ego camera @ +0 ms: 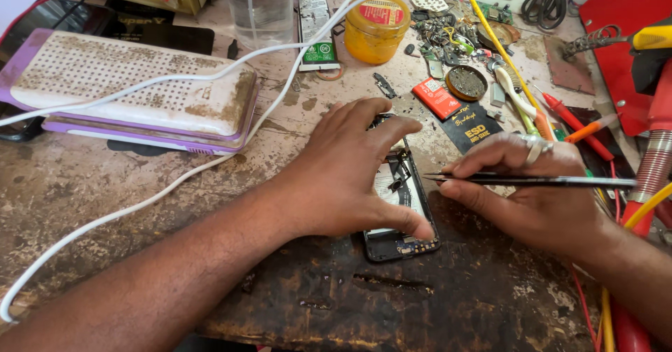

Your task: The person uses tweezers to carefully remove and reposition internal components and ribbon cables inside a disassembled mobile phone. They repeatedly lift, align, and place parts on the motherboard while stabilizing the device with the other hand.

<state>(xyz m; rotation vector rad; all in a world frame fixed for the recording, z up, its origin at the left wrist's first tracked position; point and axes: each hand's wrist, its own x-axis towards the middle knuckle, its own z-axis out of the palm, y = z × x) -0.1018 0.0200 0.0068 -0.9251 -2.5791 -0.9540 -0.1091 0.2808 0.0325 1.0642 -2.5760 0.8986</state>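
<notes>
A worn, stained counter (pixel 84 198) is seen from above, its near edge darkened and scorched. At the left, a flat perforated white-and-purple box (pixel 133 89) is laid on it, and a white cable (pixel 210 159) is draped across the box and down over the counter. Near the middle, an opened phone (pixel 402 208) with its back removed is laid flat, its inner parts exposed. The left hand (pixel 350 173) is spread over the phone, pressed down on it with fingers wide; the thumb is set at the lower right corner of the frame. The right hand (pixel 539 194) is rested just beside the phone on the right, closed around black tweezers (pixel 518 180), which are held level with the tip pointed left towards the phone's edge. Whether the tip touches the phone cannot be told. A ring is worn on one finger of that hand. Behind the hands, an orange jar (pixel 376 30) and a clear bottle (pixel 260 5) are stood upright, and a small round tin (pixel 467 82) is placed among scattered small parts.
</notes>
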